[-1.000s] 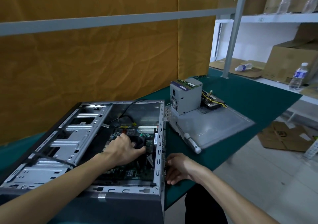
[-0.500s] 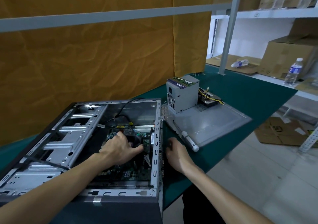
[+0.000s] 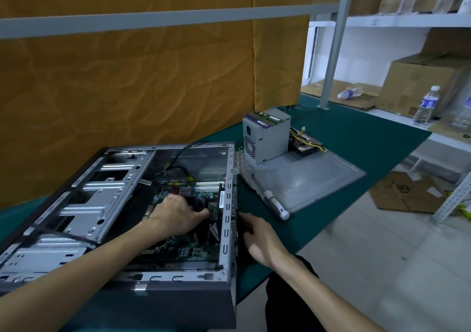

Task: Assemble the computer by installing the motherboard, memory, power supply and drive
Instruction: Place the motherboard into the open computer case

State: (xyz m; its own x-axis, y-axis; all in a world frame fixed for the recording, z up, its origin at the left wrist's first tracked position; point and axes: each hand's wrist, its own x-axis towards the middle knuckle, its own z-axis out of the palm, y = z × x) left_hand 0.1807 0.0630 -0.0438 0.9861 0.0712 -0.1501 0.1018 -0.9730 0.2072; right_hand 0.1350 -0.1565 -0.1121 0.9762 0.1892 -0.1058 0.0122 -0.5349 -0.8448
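An open grey computer case (image 3: 84, 204) lies on its side on the green table (image 3: 356, 137). A green motherboard (image 3: 188, 250) sits inside it. My left hand (image 3: 175, 215) is down in the case, fingers curled on the black cooler on the board. My right hand (image 3: 260, 237) rests with fingers against the outside of the case's rear wall. The grey power supply (image 3: 267, 137) stands on the removed side panel (image 3: 313, 181), with a memory stick (image 3: 266, 115) lying on top and a drive (image 3: 307, 144) behind it.
A white-handled screwdriver (image 3: 274, 202) lies on the side panel's near edge. An orange curtain hangs behind the table. Shelves at the right hold cardboard boxes (image 3: 418, 84) and water bottles (image 3: 427, 106). A flattened box (image 3: 407, 194) lies on the floor.
My right hand slid from the table edge up along the case's rear wall. My left hand stayed on the cooler inside the case. The view shifted slightly.
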